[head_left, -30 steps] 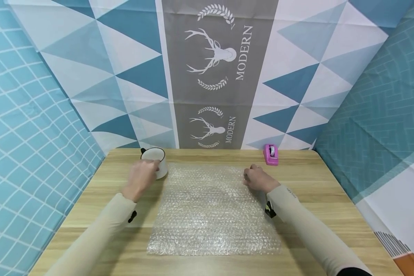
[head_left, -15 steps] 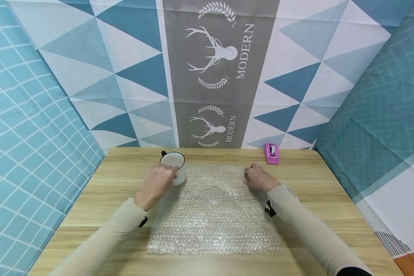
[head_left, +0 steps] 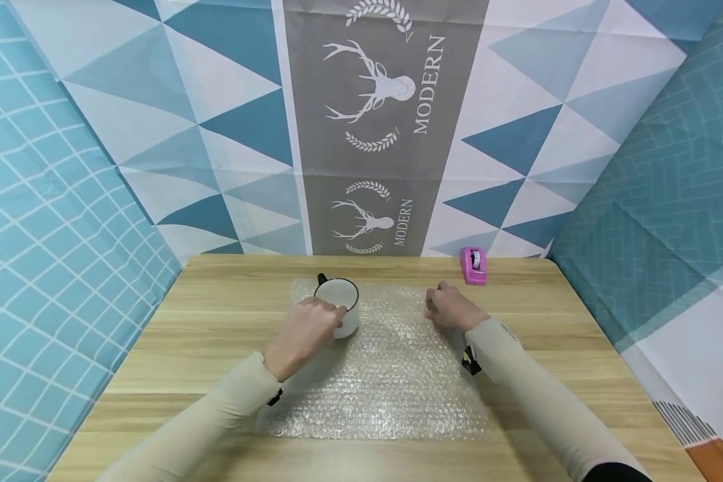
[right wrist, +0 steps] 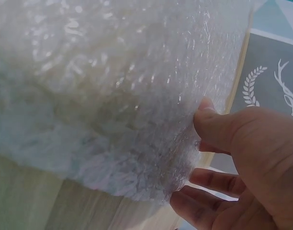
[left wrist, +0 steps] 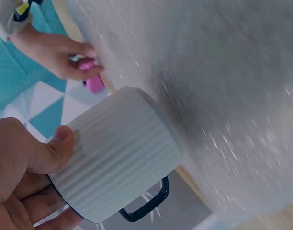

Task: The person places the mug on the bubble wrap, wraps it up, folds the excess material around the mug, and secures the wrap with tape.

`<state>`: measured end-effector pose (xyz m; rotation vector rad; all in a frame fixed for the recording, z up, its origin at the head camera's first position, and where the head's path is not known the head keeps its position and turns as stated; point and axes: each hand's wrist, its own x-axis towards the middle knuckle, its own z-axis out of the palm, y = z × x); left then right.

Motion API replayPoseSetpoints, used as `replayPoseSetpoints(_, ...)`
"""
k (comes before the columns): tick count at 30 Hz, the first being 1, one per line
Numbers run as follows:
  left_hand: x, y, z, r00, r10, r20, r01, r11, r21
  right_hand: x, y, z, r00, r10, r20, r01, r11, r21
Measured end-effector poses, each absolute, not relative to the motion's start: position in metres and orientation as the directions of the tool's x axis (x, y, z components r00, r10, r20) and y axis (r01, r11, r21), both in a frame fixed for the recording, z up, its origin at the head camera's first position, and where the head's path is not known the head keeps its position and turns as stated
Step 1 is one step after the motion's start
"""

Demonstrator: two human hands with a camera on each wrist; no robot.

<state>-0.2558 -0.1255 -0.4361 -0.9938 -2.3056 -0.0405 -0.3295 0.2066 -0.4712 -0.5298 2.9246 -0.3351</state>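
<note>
A white ribbed mug with a dark rim and dark handle is over the left back part of a clear sheet of bubble wrap. My left hand grips the mug at its rim, thumb outside and fingers reaching inside. In the left wrist view the mug appears tilted, its handle pointing away from the palm. At the sheet's back right corner, my right hand pinches the bubble wrap's edge. The right wrist view shows that thumb lying over the crinkled wrap, with the other fingers curled at its border.
A pink tape dispenser stands at the back right of the wooden table, beyond the right hand. Patterned cloth hangs rise behind the table and along both sides.
The left hand has carried the mug rightward and a little nearer, from beside the bubble wrap to over it. The right hand has stayed at the sheet's corner.
</note>
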Motion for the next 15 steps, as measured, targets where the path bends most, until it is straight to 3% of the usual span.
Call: replayPoseSetpoints(15,-0.242,-0.082,-0.439,-0.437,0.720,0.538,0.713,0.643,-0.281,-0.331,0.207,-0.470,-0.925,-0.365,-0.109,-0.334,0.914,-0.229)
